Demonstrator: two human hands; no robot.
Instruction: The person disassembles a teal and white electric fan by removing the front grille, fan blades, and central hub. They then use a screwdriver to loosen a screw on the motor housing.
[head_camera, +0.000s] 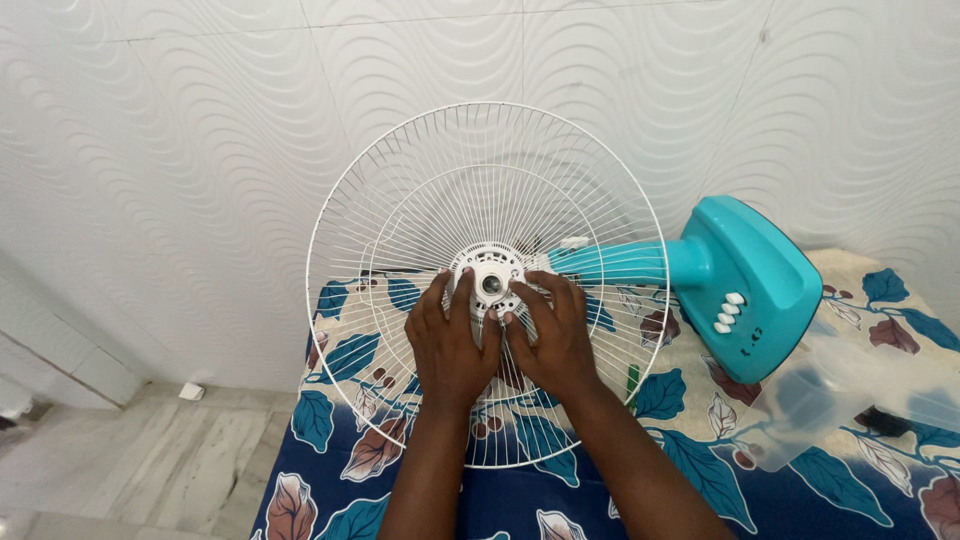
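The round white wire fan guard (487, 285) stands tilted over the near left part of the table covered with a blue leaf-patterned cloth (860, 480), with the teal plastic fan body and base (745, 285) lying to its right. At the guard's centre sits the white plastic hub ring with a metal shaft end (491, 284).

The left hand (447, 340) lies flat against the wires just left of and below the hub, fingers spread and pressing, thumb beside the ring. The right hand (552, 335) mirrors it on the right, fingertips touching the hub's lower right edge. Neither hand is clenched; both rest extended on the guard and hub rather than wrapping anything.

Risks: the thin wires could bend under uneven palm pressure. The guard could slip sideways off the hub, since neither hand encloses it. A clear plastic fan blade (840, 395) lies near right, close to the table edge, and could be knocked off if the fan body shifts.
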